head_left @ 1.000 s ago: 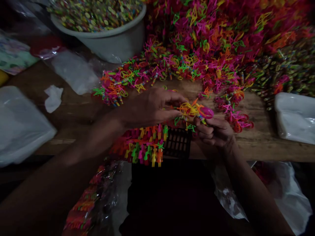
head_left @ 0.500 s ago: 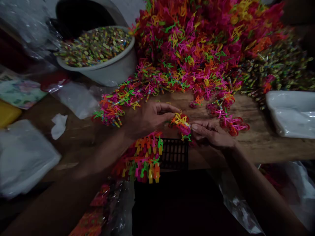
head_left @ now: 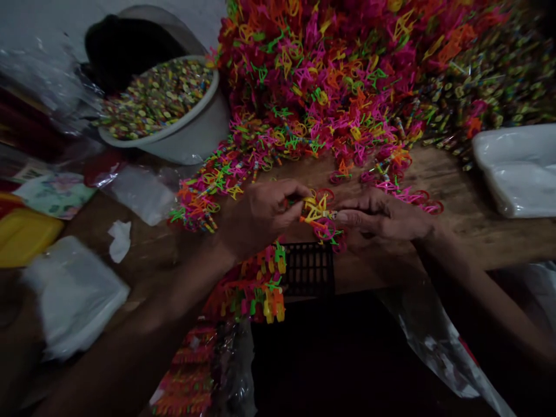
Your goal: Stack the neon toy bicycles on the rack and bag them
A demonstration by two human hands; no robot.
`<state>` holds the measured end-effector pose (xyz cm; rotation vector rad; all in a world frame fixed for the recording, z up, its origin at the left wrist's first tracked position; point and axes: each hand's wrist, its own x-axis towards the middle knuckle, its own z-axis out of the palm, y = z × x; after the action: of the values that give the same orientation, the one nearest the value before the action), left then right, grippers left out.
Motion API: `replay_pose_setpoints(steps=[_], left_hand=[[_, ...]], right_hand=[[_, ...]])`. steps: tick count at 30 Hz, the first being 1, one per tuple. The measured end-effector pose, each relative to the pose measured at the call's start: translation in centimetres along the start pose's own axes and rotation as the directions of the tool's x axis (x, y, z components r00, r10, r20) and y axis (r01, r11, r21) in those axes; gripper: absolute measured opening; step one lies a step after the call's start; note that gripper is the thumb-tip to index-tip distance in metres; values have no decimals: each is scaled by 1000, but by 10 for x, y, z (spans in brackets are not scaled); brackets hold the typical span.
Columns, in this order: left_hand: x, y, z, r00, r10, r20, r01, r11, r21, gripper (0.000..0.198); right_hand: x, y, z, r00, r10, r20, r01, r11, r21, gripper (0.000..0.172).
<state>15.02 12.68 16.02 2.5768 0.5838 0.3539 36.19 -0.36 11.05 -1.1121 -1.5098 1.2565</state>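
Near the table's middle, my left hand [head_left: 271,211] pinches a yellow plastic piece [head_left: 319,205] between thumb and fingers. My right hand [head_left: 382,214] comes from the right, its thumb and forefinger closed on the small pale end of that same piece. Pink, orange and green plastic pieces [head_left: 326,231] lie or hang just under it; which of them are held I cannot tell. Below the hands is a black slotted rack [head_left: 309,269] at the table's front edge. Rows of colourful plastic pieces [head_left: 271,304] stand at its left.
A big heap of bright plastic pieces [head_left: 321,87] covers the back. At the back left is a white tub [head_left: 191,136] full of small colourful pieces. Right holds a white tray [head_left: 495,174]; left, a stack of clear bags [head_left: 82,295] and a yellow item [head_left: 30,231].
My hands have come together around the yellow piece, and my right hand now grips its pale end more plainly. The whole view has tilted a little.
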Motion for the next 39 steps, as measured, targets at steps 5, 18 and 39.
replay_pose_setpoints(steps=[5,18,39], left_hand=[[3,3,1,986,-158,47,164,956,-244,23],[7,1,1,988,82,133,-79,997,-27,27],[27,9,7,968,31,247,-43,998,45,26]], right_hand=[[-8,21,37,991,40,-128,-10,973,230,47],[-16,6,-2,990,130,49,-139,953,268,40],[-29,7,-6,995,93,-32,-94,995,-46,46]])
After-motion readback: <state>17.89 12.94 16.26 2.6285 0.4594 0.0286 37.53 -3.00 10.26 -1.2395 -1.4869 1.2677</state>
